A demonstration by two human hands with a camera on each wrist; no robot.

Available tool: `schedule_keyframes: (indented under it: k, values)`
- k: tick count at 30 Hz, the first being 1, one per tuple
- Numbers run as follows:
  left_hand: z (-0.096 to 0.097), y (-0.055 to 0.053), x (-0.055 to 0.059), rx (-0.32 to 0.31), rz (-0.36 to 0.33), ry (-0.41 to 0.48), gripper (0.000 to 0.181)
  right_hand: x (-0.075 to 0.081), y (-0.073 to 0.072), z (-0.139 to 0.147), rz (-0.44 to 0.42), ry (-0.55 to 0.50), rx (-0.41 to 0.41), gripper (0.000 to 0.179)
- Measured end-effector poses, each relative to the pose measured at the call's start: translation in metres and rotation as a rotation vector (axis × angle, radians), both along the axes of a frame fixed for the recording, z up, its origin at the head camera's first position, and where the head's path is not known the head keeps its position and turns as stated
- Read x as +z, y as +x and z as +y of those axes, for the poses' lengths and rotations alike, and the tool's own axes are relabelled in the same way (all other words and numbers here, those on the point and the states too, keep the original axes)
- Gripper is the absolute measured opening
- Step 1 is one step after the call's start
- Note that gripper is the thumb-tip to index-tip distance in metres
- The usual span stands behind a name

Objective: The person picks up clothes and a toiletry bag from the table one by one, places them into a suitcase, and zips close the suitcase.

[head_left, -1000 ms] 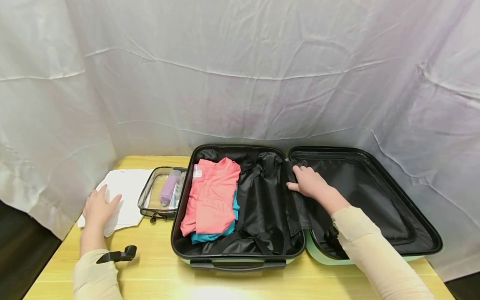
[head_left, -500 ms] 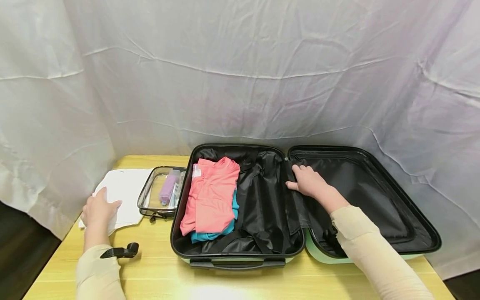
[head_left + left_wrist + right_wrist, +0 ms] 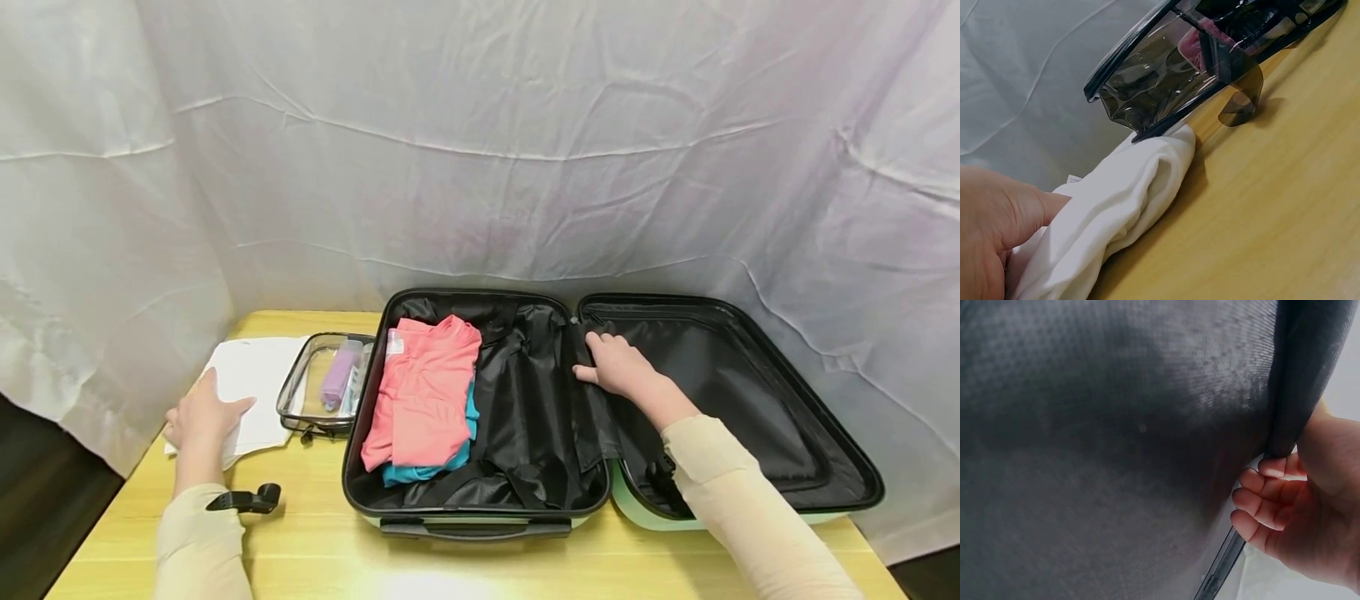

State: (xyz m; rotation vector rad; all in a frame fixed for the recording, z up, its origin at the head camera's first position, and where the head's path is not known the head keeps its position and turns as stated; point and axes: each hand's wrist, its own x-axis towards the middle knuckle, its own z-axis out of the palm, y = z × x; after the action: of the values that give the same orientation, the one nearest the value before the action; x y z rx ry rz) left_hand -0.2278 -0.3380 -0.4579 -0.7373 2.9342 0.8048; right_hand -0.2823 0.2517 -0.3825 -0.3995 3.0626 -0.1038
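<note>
My left hand (image 3: 201,423) grips the left edge of a white folded garment (image 3: 258,383) on the table. In the left wrist view, the thumb lies against the garment's thick fold (image 3: 1129,194); the other fingers are mostly hidden. A black fabric flap (image 3: 592,408) hangs at the middle of the open suitcase (image 3: 480,523). My right hand (image 3: 621,365) holds this flap, its thumb towards the left half. Curled fingers show beside the dark fabric (image 3: 1116,456) in the right wrist view. A coral shirt (image 3: 427,400) lies over a blue garment (image 3: 423,473) in the left half.
A clear pouch (image 3: 303,375) with black edging stands between the white garment and the suitcase, with a purple item (image 3: 340,372) inside. The suitcase's right half (image 3: 720,392) has a black lining. Pale curtains (image 3: 480,167) close off the back and sides of the wooden table (image 3: 315,533).
My left hand has shifted slightly right, and the white garment's left edge has moved with it. The fingers have drawn in more round that edge. My right hand stays in place.
</note>
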Motion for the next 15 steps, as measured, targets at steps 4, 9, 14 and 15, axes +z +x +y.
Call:
schedule_keyframes:
  k: [4, 9, 14, 15]
  values:
    - [-0.002, -0.001, -0.001, -0.05, 0.033, -0.006, 0.095, 0.0, 0.001, 0.0, 0.007, -0.004, 0.003, 0.057]
    - [-0.009, -0.003, -0.004, -0.144, 0.086, -0.006, 0.086, 0.0, 0.001, 0.0, 0.01, -0.01, 0.002, 0.057]
    - [-0.014, -0.006, -0.006, -0.205, 0.101, -0.012, 0.078, 0.001, 0.002, -0.001, 0.012, -0.013, 0.005, 0.058]
    - [-0.015, -0.006, -0.006, -0.21, 0.096, -0.011, 0.077, 0.002, 0.002, -0.001, 0.013, -0.012, 0.005, 0.058]
